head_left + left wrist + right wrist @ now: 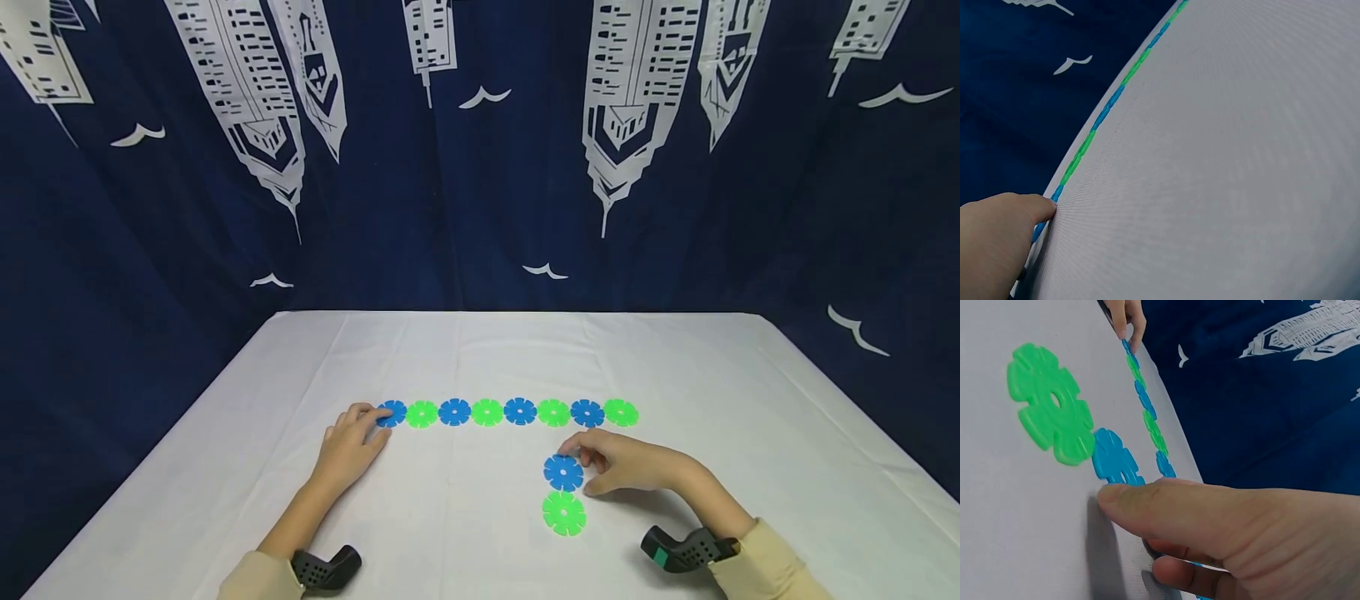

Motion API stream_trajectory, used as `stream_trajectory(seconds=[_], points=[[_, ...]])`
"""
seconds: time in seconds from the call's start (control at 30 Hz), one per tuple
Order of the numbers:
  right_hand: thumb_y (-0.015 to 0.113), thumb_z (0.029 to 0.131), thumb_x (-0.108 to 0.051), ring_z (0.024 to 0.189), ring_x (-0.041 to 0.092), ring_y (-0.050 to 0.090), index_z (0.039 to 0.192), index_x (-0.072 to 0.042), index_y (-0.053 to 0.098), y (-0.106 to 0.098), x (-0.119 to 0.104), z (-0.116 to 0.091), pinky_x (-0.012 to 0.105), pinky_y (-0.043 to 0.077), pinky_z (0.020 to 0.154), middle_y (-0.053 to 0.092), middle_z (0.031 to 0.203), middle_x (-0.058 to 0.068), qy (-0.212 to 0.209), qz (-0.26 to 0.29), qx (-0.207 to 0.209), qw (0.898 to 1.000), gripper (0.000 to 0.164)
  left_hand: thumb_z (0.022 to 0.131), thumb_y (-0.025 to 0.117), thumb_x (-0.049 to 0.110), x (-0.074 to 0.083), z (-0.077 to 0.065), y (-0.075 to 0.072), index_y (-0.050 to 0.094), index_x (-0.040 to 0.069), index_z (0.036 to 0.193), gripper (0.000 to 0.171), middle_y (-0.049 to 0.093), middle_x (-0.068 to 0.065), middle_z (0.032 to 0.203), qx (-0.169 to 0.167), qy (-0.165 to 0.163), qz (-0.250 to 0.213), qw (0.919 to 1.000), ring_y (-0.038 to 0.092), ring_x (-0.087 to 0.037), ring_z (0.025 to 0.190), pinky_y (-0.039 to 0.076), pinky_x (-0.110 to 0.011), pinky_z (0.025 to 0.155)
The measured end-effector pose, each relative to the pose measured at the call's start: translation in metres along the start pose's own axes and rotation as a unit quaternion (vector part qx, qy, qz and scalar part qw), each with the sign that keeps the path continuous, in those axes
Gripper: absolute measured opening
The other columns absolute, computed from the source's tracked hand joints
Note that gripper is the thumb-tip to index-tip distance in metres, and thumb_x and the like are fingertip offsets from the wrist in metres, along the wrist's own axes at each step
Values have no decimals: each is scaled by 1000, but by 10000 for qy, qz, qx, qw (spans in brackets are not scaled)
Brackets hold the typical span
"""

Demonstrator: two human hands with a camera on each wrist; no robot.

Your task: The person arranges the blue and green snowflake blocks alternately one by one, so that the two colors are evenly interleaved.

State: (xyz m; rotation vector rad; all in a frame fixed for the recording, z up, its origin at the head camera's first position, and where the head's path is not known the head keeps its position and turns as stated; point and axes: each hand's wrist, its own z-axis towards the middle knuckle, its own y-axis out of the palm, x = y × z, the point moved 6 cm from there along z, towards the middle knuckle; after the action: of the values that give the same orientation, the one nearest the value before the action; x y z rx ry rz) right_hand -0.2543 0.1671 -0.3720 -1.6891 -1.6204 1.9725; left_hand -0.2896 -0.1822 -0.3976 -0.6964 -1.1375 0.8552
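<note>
Flat, notched plastic discs in blue and green lie on the white table. My left hand (pixel 351 446) rests at the left end of a row, fingertips on the leftmost blue disc (pixel 395 412). Nearer me, a separate blue disc (pixel 557 475) touches a green disc (pixel 555 514) below it. My right hand (pixel 630 462) is beside this blue disc, index fingertip at its far edge and thumb a little off its right side. In the right wrist view the thumb (pixel 1154 503) covers part of the blue disc (pixel 1109 455).
The row runs rightward in alternating colours, through a green disc (pixel 422 408), to a last green disc (pixel 622 407). The white tablecloth (pixel 480 358) reaches back to a dark blue curtain (pixel 450 192) with white prints. A black wrist device sits on each forearm.
</note>
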Motion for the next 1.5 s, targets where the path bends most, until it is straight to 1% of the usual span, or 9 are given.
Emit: stream_trajectory(seconds=[0.1,0.3,0.53,0.63,0.83,0.9,1.03,1.27,1.5], points=[[68,76,-14,76,10,41,122,-11,52,2,-1,1,20,37,63,45,91,3,-24,-4,-40,10000,48,88,55,27,0,0,0,61,13,117,33,51,-16,123,38,13,22,10000,47,-34,113,33,-46,84],[68,76,-16,77,10,40,120,-16,54,5,-1,2,20,37,64,44,91,2,-64,-109,-98,9999,47,88,56,28,-1,0,1,60,13,118,33,51,-16,123,-10,1,34,10000,47,-34,113,34,-46,85],[69,75,-17,78,11,41,117,-15,54,4,0,4,21,37,64,45,91,2,12,-175,21,9998,45,88,56,27,-1,0,1,60,13,118,33,51,-16,123,6,24,85,10000,47,-33,112,34,-46,83],[69,76,-18,77,11,41,119,-16,52,4,1,4,21,37,65,45,92,2,47,-219,63,9997,47,88,55,27,0,2,0,60,13,118,33,51,-16,123,-8,55,82,10000,47,-33,112,34,-46,83],[68,78,-18,73,7,42,125,-11,48,2,0,5,19,38,63,45,90,2,-187,-276,126,9994,52,88,55,27,0,3,-1,60,14,117,33,51,-16,123,14,78,79,9999,47,-33,112,34,-47,84],[68,78,-20,73,7,41,125,-10,49,2,0,6,19,37,62,44,90,2,-167,-292,144,9993,51,88,55,28,-1,2,-1,60,14,117,33,51,-16,123,7,60,79,10000,48,-33,112,34,-46,84],[70,77,-24,74,7,41,121,-11,51,3,1,6,19,36,62,44,89,1,28,-335,193,9992,49,88,55,28,-1,1,0,61,14,117,33,51,-16,123,-15,45,84,10000,48,-33,112,34,-46,84],[70,76,-27,73,9,41,117,-12,52,4,1,7,20,36,60,44,89,0,170,-426,323,9984,47,88,55,28,-1,1,-1,60,14,117,33,51,-16,122,16,62,62,10000,48,-33,112,34,-45,83],[72,73,-31,73,9,41,112,-13,52,5,2,9,21,35,61,45,89,-1,306,-553,473,9969,46,88,55,28,0,0,-2,60,14,118,33,51,-16,123,-1,57,68,10000,47,-34,113,34,-46,84]])
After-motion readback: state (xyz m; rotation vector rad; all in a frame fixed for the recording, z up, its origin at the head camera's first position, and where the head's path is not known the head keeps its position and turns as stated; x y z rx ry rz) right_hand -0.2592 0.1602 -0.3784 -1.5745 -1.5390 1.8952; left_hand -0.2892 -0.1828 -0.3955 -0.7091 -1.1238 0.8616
